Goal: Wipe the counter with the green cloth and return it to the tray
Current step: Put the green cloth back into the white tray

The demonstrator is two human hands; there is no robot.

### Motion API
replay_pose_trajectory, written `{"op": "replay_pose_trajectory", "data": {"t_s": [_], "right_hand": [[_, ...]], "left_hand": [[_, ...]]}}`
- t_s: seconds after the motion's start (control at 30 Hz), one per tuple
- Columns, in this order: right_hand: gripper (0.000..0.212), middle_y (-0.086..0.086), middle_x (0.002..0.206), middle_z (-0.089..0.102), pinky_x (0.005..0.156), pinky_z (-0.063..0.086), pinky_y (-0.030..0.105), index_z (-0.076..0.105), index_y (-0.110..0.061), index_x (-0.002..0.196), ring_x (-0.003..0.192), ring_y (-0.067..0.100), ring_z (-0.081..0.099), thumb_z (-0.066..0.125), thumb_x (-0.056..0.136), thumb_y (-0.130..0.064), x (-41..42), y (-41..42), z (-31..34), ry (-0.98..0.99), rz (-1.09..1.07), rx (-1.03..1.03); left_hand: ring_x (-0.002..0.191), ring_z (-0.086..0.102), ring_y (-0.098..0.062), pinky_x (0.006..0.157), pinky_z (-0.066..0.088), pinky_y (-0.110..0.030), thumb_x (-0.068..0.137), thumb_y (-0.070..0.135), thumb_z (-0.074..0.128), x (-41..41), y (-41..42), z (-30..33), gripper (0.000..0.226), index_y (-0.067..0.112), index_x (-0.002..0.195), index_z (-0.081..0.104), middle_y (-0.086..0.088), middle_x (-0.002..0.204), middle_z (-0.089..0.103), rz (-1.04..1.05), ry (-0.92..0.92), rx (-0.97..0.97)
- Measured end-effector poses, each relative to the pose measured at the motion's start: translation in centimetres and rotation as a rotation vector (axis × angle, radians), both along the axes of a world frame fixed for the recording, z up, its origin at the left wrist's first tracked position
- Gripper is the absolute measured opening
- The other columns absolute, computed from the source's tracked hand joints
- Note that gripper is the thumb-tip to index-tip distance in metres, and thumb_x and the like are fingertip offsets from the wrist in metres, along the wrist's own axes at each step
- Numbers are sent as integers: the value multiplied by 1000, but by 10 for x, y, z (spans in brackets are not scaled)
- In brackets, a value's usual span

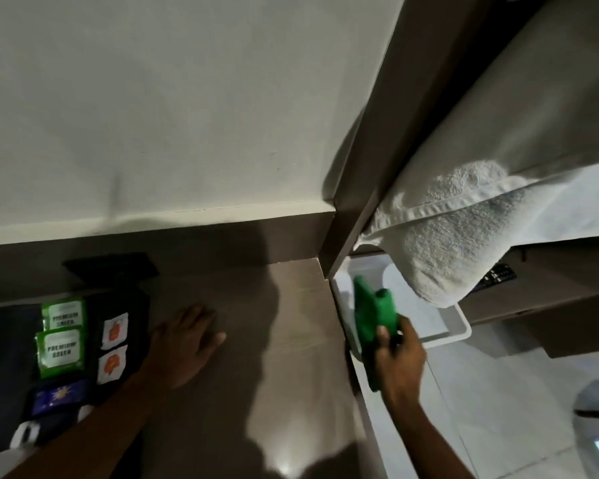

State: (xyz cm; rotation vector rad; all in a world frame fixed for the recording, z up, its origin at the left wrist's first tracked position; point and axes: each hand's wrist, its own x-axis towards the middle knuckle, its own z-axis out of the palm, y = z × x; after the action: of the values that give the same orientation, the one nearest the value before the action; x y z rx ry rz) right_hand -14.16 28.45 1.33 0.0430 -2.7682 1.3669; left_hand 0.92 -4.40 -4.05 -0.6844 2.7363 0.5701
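Note:
My right hand [400,357] grips the green cloth [372,311], which hangs bunched over the near left edge of the white tray [459,331]. The tray sits just past the right end of the brown counter [284,340], under a shelf. My left hand [184,340] rests flat on the counter with its fingers spread, holding nothing. Part of the tray is hidden by a white towel.
A white towel [446,233] droops from the shelf above the tray. A black organiser [125,305] at the counter's left holds green tea sachets [61,335] and other packets. A wall stands behind the counter; white floor tiles [498,409] lie at the right.

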Motion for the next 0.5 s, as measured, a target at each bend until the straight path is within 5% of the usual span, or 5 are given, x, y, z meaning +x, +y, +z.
{"op": "replay_pose_trajectory", "data": {"t_s": [0.23, 0.37, 0.5], "right_hand": [[39, 22, 125, 61, 92, 44, 33, 56, -2, 126, 113, 40, 59, 65, 92, -17, -87, -9, -16, -148, -159, 88], [34, 13, 127, 57, 96, 49, 44, 55, -16, 128, 111, 34, 58, 57, 95, -23, -108, -45, -47, -168, 137, 412], [29, 23, 111, 66, 88, 54, 45, 64, -4, 117, 100, 41, 63, 62, 89, -11, -113, -64, -75, -242, 314, 503]], "left_hand": [[153, 21, -23, 120, 23, -51, 86, 69, 15, -11, 4, -9, 76, 38, 152, 35, 8, 167, 25, 70, 2, -34], [154, 17, -22, 121, 21, -50, 84, 73, 18, -10, 3, -9, 78, 41, 153, 33, 11, 168, 18, 59, -39, -30], [153, 20, -21, 120, 24, -51, 81, 77, 14, -11, 3, -10, 82, 42, 151, 36, 14, 167, 20, 67, -23, -43]]}}
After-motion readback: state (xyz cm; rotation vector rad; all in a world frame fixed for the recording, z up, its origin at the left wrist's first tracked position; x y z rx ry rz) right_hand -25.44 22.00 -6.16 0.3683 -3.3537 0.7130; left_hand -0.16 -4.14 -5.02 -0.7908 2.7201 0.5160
